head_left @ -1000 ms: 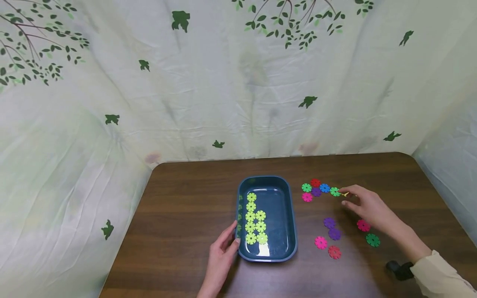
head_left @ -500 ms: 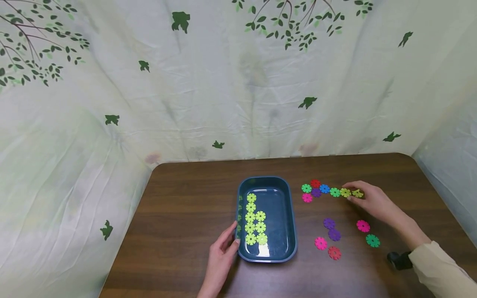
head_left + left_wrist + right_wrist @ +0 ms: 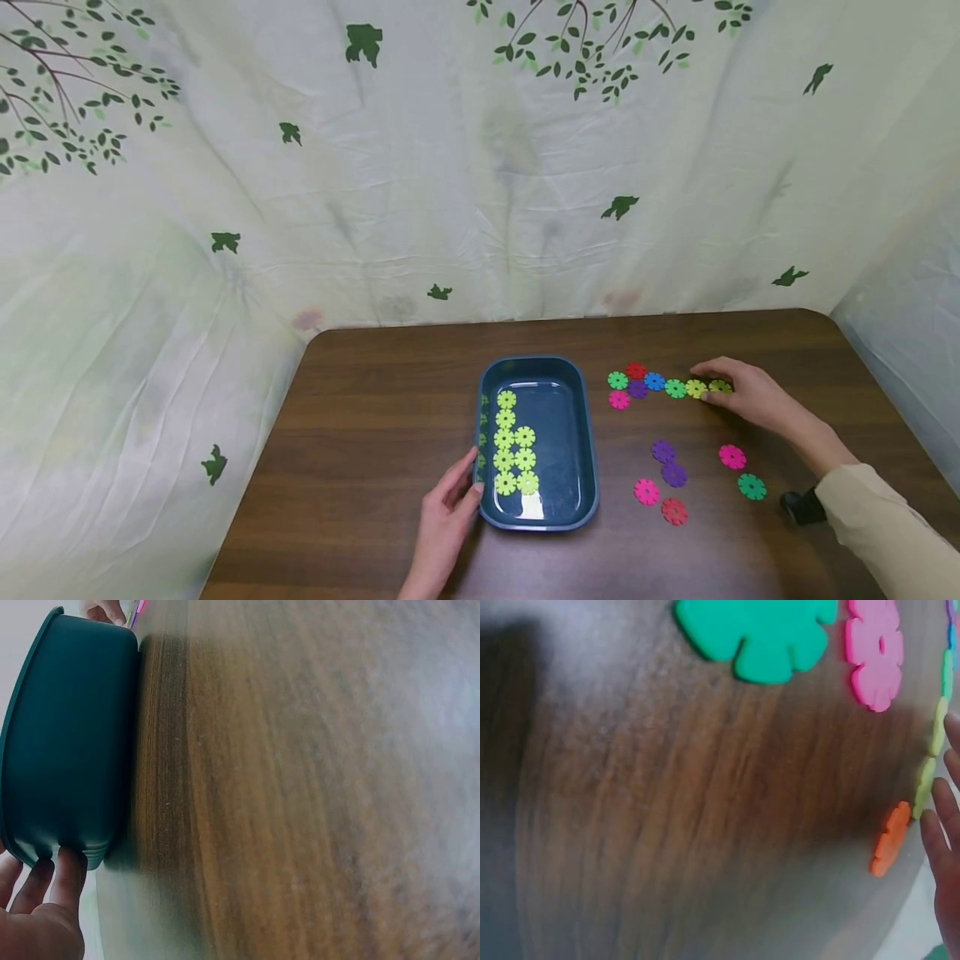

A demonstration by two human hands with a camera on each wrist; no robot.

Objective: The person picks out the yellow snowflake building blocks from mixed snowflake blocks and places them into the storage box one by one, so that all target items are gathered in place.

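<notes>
My left hand [image 3: 442, 517] rests at the left side of a dark blue tray [image 3: 588, 467]; in the left wrist view its fingertips touch the tray's outer wall. Lime-yellow snowflake discs [image 3: 504, 437] lie in two columns inside the tray's left half. Over at the right, my right hand [image 3: 753, 398] hovers with extended fingers above two yellow discs, a nearer-left one [image 3: 695, 389] and a right one [image 3: 721, 386] partly under the hand. These continue a row with a green disc [image 3: 676, 388] and a blue disc [image 3: 654, 381]. An orange disc [image 3: 890, 838] sits beside the yellow ones, hidden by the hand from above.
Red [image 3: 636, 370], purple [image 3: 637, 389], green [image 3: 617, 380] and pink [image 3: 619, 400] discs cluster at the row's left end. Nearer lie purple [image 3: 663, 452], pink [image 3: 647, 492] and red [image 3: 674, 512] discs, plus pink [image 3: 732, 457] and teal-green [image 3: 752, 487] ones. A leaf-patterned curtain [image 3: 517, 233] hangs behind the table.
The yellow disc that my right hand held beside the green one now lies flat in the row, as does the one to its right, which was tilted. My left hand has stayed put.
</notes>
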